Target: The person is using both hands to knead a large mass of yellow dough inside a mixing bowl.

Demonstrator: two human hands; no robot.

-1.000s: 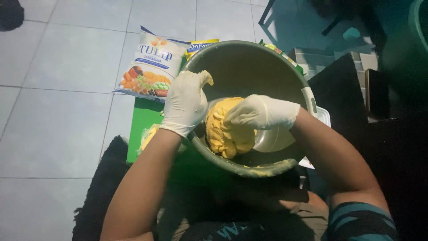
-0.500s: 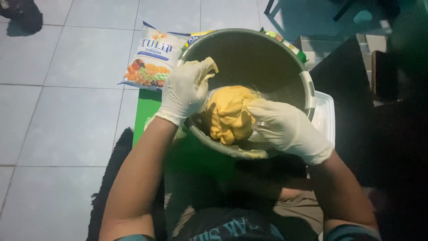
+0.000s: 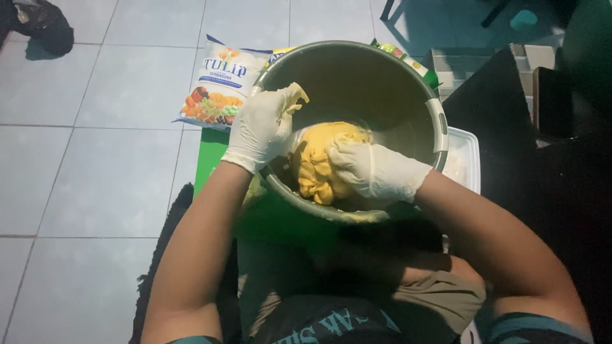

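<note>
A lump of yellow dough (image 3: 317,158) lies in a large grey-green bowl (image 3: 440,124) tilted toward me on my lap. My right hand (image 3: 373,171), in a white glove, presses down on the dough's right side with its fingers curled over it. My left hand (image 3: 262,127), also gloved and smeared with dough, holds the bowl's left rim beside the dough.
A white and blue flour bag (image 3: 220,83) lies on the tiled floor (image 3: 108,165) left of the bowl. A green board (image 3: 210,156) sits under the bowl. A white tray (image 3: 464,159) is at the right. Dark furniture stands at the right; a dark object (image 3: 41,25) lies top left.
My right hand has slid from the dough's far right edge onto its top. The left hand has stayed on the rim. The view has shifted slightly.
</note>
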